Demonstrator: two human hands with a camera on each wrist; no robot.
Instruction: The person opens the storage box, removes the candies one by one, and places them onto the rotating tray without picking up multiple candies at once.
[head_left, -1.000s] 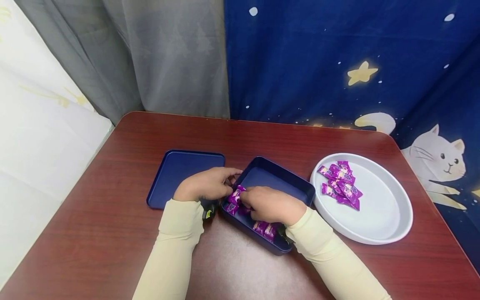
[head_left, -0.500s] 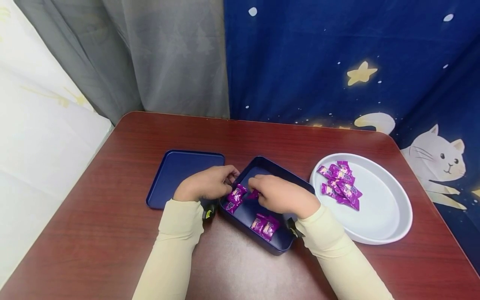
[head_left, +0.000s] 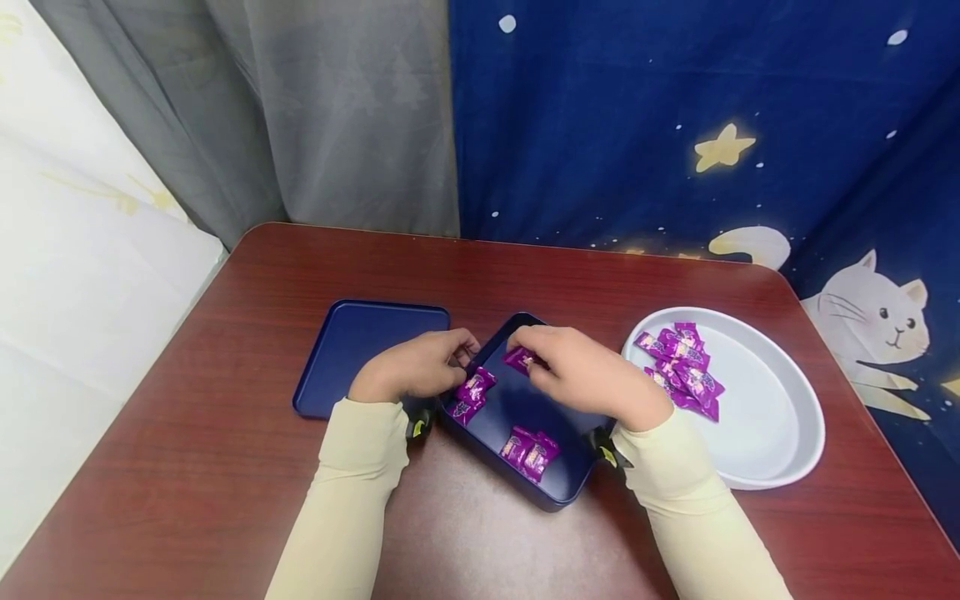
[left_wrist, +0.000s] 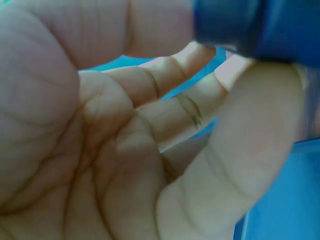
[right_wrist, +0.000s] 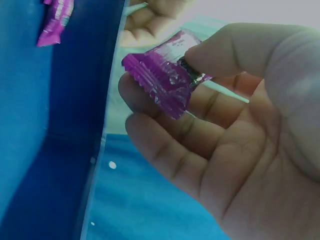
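Note:
A dark blue rectangular box [head_left: 510, 408] stands at an angle in the middle of the table. My left hand [head_left: 412, 365] holds its left wall; the left wrist view shows thumb and finger pinching the blue edge [left_wrist: 235, 27]. Over the box's far part, my right hand [head_left: 588, 373] pinches a purple wrapped candy [head_left: 519, 359] between thumb and fingers; the same candy [right_wrist: 162, 75] shows large in the right wrist view. Inside the box, purple candies [head_left: 474, 388] lie by the left corner, and another pair of candies [head_left: 529, 452] lies near the front wall.
To the left lies a flat blue lid [head_left: 360, 342], partly behind the left hand. On the right, a round white tray [head_left: 772, 425] bears a pile of several purple candies [head_left: 690, 375]. Curtains [head_left: 600, 125] hang behind the reddish-brown table [head_left: 225, 467].
My right hand has lifted a candy from near the box's left corner and moved it up and rightward, toward the far wall. My left hand keeps its place on the box.

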